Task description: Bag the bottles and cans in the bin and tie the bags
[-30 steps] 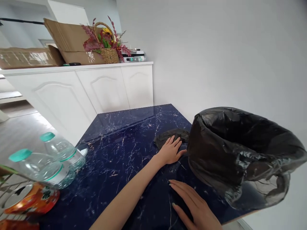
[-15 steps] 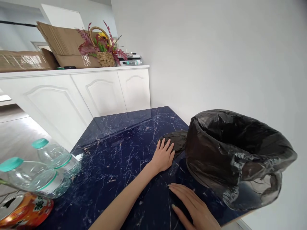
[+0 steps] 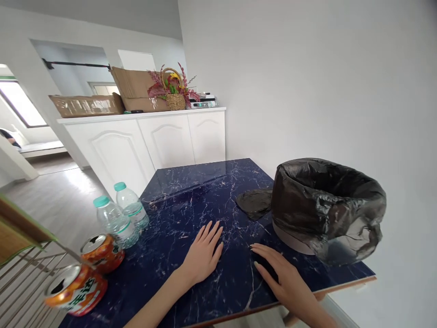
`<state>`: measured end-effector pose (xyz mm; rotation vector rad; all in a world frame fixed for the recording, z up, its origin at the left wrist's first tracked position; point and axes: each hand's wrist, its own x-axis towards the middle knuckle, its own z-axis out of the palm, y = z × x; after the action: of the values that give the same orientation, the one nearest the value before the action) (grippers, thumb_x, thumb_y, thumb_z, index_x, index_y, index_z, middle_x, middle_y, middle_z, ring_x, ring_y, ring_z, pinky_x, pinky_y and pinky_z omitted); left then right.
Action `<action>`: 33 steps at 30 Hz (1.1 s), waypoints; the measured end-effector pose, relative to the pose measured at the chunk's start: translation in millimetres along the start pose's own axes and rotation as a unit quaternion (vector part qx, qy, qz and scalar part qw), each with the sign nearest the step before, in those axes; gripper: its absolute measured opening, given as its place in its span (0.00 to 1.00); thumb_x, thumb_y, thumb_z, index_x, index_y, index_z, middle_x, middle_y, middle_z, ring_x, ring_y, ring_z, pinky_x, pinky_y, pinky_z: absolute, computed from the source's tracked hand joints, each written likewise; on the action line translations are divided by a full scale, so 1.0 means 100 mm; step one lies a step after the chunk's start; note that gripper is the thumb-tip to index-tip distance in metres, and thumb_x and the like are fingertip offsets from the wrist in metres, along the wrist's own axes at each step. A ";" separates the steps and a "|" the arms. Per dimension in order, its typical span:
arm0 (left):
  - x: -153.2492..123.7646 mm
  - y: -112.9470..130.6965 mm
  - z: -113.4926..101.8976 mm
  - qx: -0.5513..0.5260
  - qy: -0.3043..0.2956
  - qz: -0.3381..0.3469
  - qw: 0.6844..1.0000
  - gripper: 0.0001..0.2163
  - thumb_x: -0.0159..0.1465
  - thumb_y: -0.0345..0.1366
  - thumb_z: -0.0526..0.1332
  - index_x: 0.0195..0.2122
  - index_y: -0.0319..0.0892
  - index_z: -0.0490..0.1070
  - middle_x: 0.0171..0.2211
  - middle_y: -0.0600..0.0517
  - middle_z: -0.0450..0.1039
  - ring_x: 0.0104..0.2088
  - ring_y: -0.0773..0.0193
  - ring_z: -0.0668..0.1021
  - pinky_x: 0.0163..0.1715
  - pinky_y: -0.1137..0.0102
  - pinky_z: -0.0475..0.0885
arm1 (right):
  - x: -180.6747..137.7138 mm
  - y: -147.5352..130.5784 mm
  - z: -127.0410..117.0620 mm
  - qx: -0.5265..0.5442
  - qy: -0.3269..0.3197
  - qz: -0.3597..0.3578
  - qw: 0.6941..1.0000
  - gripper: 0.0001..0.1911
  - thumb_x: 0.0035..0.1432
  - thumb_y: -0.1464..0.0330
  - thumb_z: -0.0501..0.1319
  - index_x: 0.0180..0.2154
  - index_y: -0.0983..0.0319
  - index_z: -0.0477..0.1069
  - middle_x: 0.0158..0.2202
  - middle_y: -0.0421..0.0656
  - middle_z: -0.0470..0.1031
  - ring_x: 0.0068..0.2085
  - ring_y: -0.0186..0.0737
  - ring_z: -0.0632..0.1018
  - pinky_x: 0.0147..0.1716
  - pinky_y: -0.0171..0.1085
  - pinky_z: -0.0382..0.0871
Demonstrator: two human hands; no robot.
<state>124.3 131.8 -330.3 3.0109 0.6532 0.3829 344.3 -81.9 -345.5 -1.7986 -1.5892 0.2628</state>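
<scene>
My left hand [image 3: 205,251] lies over the dark blue marbled table [image 3: 191,205], palm down with its fingers stretched out, holding nothing. To its right, my right hand [image 3: 278,273] rests near the table's front edge, fingers extended and thumb apart, also holding nothing. Beyond my right hand stands a bin [image 3: 293,239] lined with a black plastic bag [image 3: 300,200]; the bag folds over the rim and a loose loop hangs on the right. A flat piece of black plastic [image 3: 254,202] lies on the table against the bin's left side, apart from both hands.
Two orange cans [image 3: 78,289] and two clear bottles with teal caps [image 3: 118,223] stand along the table's left side. A wire rack [image 3: 30,278] is at lower left. Behind, a white cabinet [image 3: 170,141] carries cardboard boxes [image 3: 87,105] and a flower basket [image 3: 175,101].
My left hand has left the flat black plastic and come back to the left and nearer me. My right hand stays about where it was. The view has shifted, showing more of the left side.
</scene>
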 end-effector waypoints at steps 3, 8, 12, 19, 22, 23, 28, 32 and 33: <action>-0.45 -0.11 -0.11 0.008 0.001 -0.021 1.000 0.28 0.81 0.49 0.47 0.79 0.50 0.48 0.78 0.51 0.50 0.78 0.50 0.55 0.76 0.48 0.56 | -0.01 -0.02 0.00 -0.010 -0.019 0.015 1.000 0.24 0.77 0.52 0.53 0.67 0.49 0.70 0.71 0.42 0.69 0.71 0.51 0.70 0.68 0.52 0.71; -1.06 -0.31 -0.28 0.024 0.027 -0.061 0.997 0.27 0.80 0.49 0.50 0.78 0.52 0.53 0.77 0.51 0.53 0.77 0.51 0.57 0.75 0.48 0.56 | 0.08 -0.11 0.10 -0.057 -0.063 -0.022 0.996 0.29 0.78 0.50 0.50 0.71 0.52 0.66 0.76 0.42 0.61 0.77 0.51 0.59 0.75 0.57 0.57; -1.40 -0.45 -0.41 0.030 0.033 -0.086 0.995 0.27 0.80 0.50 0.51 0.78 0.53 0.53 0.77 0.52 0.55 0.76 0.52 0.59 0.75 0.49 0.58 | 0.24 -0.25 0.26 -0.076 -0.086 -0.058 0.992 0.30 0.78 0.50 0.48 0.73 0.54 0.64 0.77 0.43 0.58 0.77 0.49 0.57 0.77 0.58 0.49; -1.57 -0.46 -0.41 0.037 0.052 -0.112 0.992 0.27 0.80 0.49 0.51 0.77 0.54 0.54 0.76 0.51 0.56 0.76 0.52 0.61 0.74 0.49 0.59 | 0.35 -0.34 0.45 -0.087 -0.074 -0.069 0.991 0.31 0.78 0.49 0.46 0.73 0.53 0.63 0.77 0.42 0.57 0.78 0.50 0.56 0.76 0.60 0.49; -1.57 -0.43 -0.39 0.034 0.059 -0.115 0.991 0.26 0.80 0.48 0.51 0.77 0.54 0.55 0.76 0.51 0.57 0.76 0.52 0.61 0.74 0.49 0.59 | 0.32 -0.31 0.45 -0.082 -0.068 -0.071 0.992 0.31 0.79 0.49 0.46 0.73 0.53 0.64 0.77 0.42 0.59 0.77 0.50 0.58 0.76 0.59 0.51; -1.57 -0.42 -0.39 0.034 0.059 -0.115 0.991 0.26 0.80 0.48 0.51 0.77 0.54 0.55 0.76 0.51 0.57 0.76 0.52 0.61 0.74 0.49 0.59 | 0.31 -0.30 0.45 -0.082 -0.066 -0.071 0.992 0.31 0.79 0.49 0.46 0.73 0.53 0.64 0.76 0.42 0.59 0.77 0.50 0.58 0.76 0.59 0.51; -1.58 -0.38 -0.42 0.032 0.047 -0.123 0.991 0.26 0.80 0.48 0.51 0.77 0.52 0.56 0.76 0.51 0.57 0.76 0.51 0.60 0.74 0.48 0.59 | 0.31 -0.29 0.46 -0.085 -0.070 -0.065 0.992 0.31 0.78 0.49 0.46 0.72 0.54 0.65 0.76 0.42 0.59 0.77 0.50 0.58 0.76 0.59 0.50; -1.59 -0.37 -0.43 0.033 0.046 -0.127 0.990 0.26 0.80 0.49 0.50 0.77 0.53 0.55 0.76 0.52 0.57 0.76 0.51 0.60 0.74 0.49 0.59 | 0.30 -0.30 0.46 -0.070 -0.073 -0.050 0.994 0.31 0.78 0.48 0.47 0.73 0.51 0.63 0.77 0.40 0.57 0.77 0.51 0.56 0.76 0.60 0.51; -1.60 -0.37 -0.43 0.035 0.050 -0.124 0.990 0.27 0.80 0.49 0.50 0.78 0.54 0.54 0.76 0.53 0.57 0.76 0.51 0.60 0.74 0.49 0.60 | 0.30 -0.30 0.46 -0.065 -0.072 -0.047 0.994 0.31 0.78 0.48 0.48 0.73 0.50 0.63 0.77 0.40 0.57 0.77 0.52 0.56 0.76 0.60 0.52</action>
<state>-41.8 98.7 -328.6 2.9370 1.0566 0.5107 300.9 -37.7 -351.6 -1.8306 -1.8250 0.2544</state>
